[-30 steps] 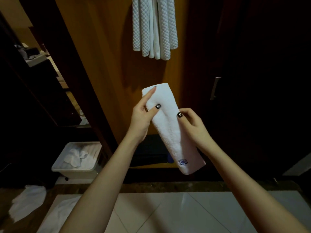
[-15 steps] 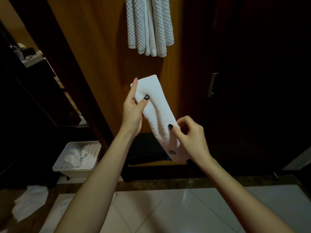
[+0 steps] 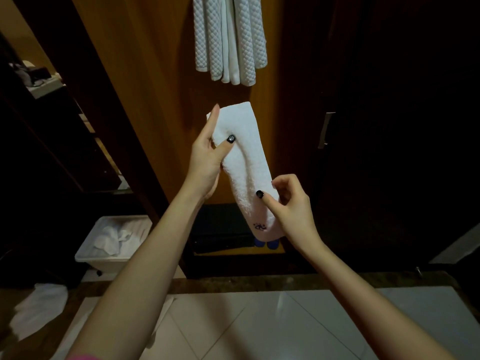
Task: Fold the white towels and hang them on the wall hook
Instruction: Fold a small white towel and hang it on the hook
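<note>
One folded white towel point(image 3: 244, 162) slants before the wooden wall point(image 3: 155, 100): left hand point(image 3: 207, 162) grips its upper end, right hand point(image 3: 288, 206) pinches the lower end. Hanging towels point(image 3: 231, 40) above are cut off, their number unclear.

This seems to be a hotel room or a home. At 12 o'clock waffle towels point(image 3: 231, 40) hang on a wood panel point(image 3: 161, 100). At 2 o'clock a dark door has a metal handle point(image 3: 324, 131). At 8 o'clock a plastic bin point(image 3: 88, 258) holds white linen. Glossy floor tiles point(image 3: 259, 328) lie at 6 o'clock.
</note>
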A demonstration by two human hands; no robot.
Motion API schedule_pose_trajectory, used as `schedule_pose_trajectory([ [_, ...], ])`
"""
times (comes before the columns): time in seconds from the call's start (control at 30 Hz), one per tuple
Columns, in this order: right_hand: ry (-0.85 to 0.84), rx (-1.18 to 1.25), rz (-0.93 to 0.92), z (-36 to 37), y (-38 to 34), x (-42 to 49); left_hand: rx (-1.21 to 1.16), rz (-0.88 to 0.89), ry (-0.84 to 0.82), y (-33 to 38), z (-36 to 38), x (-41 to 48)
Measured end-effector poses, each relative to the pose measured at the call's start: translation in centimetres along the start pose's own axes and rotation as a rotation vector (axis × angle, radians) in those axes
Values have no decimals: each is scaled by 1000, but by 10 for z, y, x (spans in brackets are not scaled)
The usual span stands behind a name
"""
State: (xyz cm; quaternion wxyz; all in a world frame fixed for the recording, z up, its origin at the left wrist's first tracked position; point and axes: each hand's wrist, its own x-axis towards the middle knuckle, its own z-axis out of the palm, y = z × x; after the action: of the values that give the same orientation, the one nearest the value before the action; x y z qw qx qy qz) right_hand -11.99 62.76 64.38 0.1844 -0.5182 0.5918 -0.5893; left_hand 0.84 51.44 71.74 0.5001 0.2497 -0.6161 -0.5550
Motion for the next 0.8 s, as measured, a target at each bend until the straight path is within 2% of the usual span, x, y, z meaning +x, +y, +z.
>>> schedule_pose_trajectory([
  [0.27, -33, 124, 79, -2, 4, 8, -63, -57, -53, -3, -11, 8],
  [0.53, -98, 253, 155, 9, 4, 7, -320, -162, -64, -3, -20, 2],
  [0.7, -101, 120, 65, 11, 4, 10, -358, -190, -51, -4, -31, 0],
  [0.8, -135, 146, 52, 12, 3, 10, -371, -198, -18, -5, -33, 0],
])
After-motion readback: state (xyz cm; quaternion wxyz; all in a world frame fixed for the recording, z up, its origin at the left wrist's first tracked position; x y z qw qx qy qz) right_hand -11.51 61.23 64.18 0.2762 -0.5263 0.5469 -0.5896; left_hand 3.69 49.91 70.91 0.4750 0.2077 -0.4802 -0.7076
